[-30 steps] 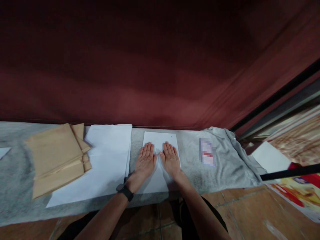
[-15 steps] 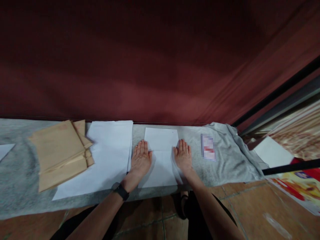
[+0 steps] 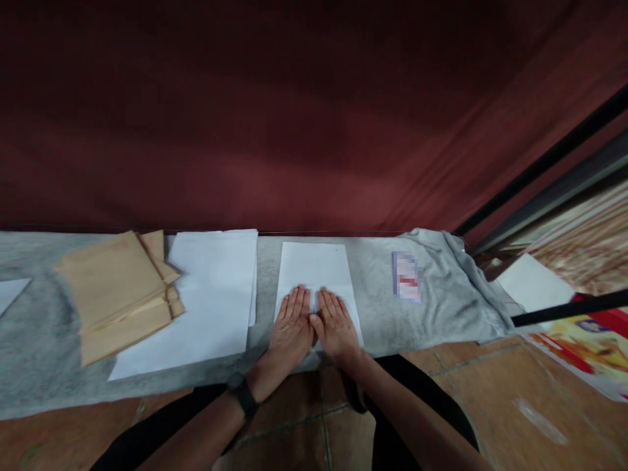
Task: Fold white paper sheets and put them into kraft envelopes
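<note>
A sheet of white paper (image 3: 314, 263) with a crease across it lies flat on the grey cloth. On its near half my left hand (image 3: 293, 327) rests palm down, fingers stretched out. My right hand (image 3: 337, 326) lies flat beside it, the two thumbs meeting near the sheet's middle. Neither hand grips anything; the paper under the palms is hidden. A dark watch (image 3: 241, 392) is on my left wrist.
Left of the sheet lies a stack of white paper (image 3: 216, 294), partly under brown paper envelopes (image 3: 118, 281). A small pixelated card (image 3: 407, 277) is on the grey cloth (image 3: 377, 314) at right. A dark red fabric wall (image 3: 294, 163) rises behind. Black bars (image 3: 569, 309) cross at right.
Both hands have moved inward from the sheet's side edges and nearer to me, and now lie together on its near half. The view has shifted slightly.
</note>
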Demonstrator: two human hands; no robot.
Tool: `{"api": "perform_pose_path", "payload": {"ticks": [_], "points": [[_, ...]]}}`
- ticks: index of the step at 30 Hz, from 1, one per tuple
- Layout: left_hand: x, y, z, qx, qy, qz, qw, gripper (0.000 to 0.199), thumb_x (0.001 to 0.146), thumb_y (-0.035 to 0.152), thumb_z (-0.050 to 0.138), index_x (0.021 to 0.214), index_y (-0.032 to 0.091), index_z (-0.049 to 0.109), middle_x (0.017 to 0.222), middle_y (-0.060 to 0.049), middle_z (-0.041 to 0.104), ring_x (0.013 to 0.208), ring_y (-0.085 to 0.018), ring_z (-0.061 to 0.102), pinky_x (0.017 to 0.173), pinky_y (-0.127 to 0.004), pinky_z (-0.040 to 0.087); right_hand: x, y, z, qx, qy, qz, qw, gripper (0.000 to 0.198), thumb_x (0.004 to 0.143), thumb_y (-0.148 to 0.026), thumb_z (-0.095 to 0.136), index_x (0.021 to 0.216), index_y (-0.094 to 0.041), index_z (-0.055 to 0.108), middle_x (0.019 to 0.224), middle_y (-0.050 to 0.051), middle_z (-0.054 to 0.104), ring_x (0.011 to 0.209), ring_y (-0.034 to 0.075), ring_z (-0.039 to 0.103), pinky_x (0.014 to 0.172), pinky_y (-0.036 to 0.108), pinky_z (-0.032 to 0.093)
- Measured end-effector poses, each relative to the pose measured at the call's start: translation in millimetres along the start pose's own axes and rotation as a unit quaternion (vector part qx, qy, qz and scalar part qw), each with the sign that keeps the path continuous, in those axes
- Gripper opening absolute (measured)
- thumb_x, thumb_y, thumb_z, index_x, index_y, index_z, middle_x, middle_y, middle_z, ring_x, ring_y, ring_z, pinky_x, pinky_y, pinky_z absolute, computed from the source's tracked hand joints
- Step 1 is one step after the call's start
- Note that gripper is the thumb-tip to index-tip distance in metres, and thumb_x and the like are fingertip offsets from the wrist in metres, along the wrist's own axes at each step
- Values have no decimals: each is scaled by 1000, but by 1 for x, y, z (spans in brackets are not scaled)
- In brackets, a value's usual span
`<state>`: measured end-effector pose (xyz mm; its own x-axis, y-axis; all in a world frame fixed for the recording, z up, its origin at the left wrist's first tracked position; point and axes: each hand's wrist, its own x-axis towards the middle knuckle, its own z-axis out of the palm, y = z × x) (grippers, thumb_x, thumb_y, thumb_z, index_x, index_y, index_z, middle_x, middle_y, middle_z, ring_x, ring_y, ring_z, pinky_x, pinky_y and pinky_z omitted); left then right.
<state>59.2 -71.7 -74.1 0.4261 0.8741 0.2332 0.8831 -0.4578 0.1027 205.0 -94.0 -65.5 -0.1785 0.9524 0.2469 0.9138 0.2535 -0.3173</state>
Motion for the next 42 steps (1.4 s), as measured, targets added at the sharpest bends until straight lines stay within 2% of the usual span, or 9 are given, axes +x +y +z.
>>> {"api": "perform_pose_path", "payload": {"ticks": [4, 9, 17, 20, 24, 28, 31, 36, 42], "points": [[0, -7, -5, -2, 18, -40, 999, 63, 100, 30, 36, 154, -2, 36, 162, -24, 37, 154, -31, 29, 126, -48, 28, -1, 21, -5, -48, 16, 16, 999, 62, 108, -44, 35, 155, -4, 41, 162, 19, 39, 150, 30, 38, 125, 49, 29], [-4, -15, -5, -4, 48, -86, 995, 66, 101, 38, 36, 155, 0, 36, 161, -24, 37, 152, -33, 33, 124, -51, 31, -6, 40, -8, -69, 32, 47, 996, 66, 107, -48, 37, 156, -4, 38, 161, 22, 38, 150, 34, 37, 122, 53, 30], [9, -15, -21, 23, 21, -105, 994, 64, 101, 35, 36, 147, -8, 45, 154, -29, 46, 150, -35, 38, 126, -52, 25, 3, 51, -14, -79, 32, 107, 991, 64, 108, -46, 32, 153, -2, 44, 160, 24, 40, 150, 36, 38, 123, 58, 25], [29, -13, -27, 13, 46, -72, 996, 61, 102, 32, 34, 152, -2, 40, 159, -23, 41, 154, -31, 31, 128, -51, 21, 21, 49, -17, -54, 38, 98, 993, 62, 109, -42, 26, 154, -4, 42, 161, 22, 38, 153, 33, 33, 124, 56, 26], [55, -12, -21, -28, 33, 37, 998, 56, 104, 30, 31, 155, 10, 40, 164, -13, 38, 156, -25, 26, 129, -49, 18, 52, 43, -15, 18, 11, 64, 998, 59, 109, -38, 20, 154, -7, 43, 162, 17, 40, 154, 26, 31, 124, 49, 31], [68, -16, -11, -40, -16, 81, 996, 55, 103, 31, 31, 150, 6, 47, 156, -17, 49, 152, -26, 35, 129, -47, 20, 76, 36, -6, 62, -24, 30, 997, 57, 110, -36, 16, 153, -13, 47, 158, 13, 48, 151, 21, 38, 124, 47, 32], [73, -25, -7, -35, -27, 95, 994, 56, 102, 27, 33, 153, 7, 43, 156, -17, 49, 151, -23, 38, 128, -44, 21, 86, 32, 0, 43, -34, 10, 998, 56, 110, -34, 19, 151, -13, 50, 157, 14, 49, 150, 21, 40, 124, 47, 31], [85, -47, -3, -29, -43, 27, 998, 59, 102, 28, 24, 156, 8, 38, 164, -14, 37, 154, -22, 31, 128, -41, 21, 99, 28, 7, -20, -23, 25, 999, 53, 110, -34, 25, 152, -13, 48, 161, 14, 42, 151, 25, 37, 124, 49, 28], [107, -54, 2, -33, -36, -25, 999, 59, 101, 26, 26, 156, 11, 40, 165, -12, 36, 156, -24, 27, 128, -45, 18, 120, 21, 13, -38, -24, 44, 998, 51, 110, -33, 27, 155, -17, 45, 163, 11, 39, 152, 28, 36, 124, 53, 26]]}}
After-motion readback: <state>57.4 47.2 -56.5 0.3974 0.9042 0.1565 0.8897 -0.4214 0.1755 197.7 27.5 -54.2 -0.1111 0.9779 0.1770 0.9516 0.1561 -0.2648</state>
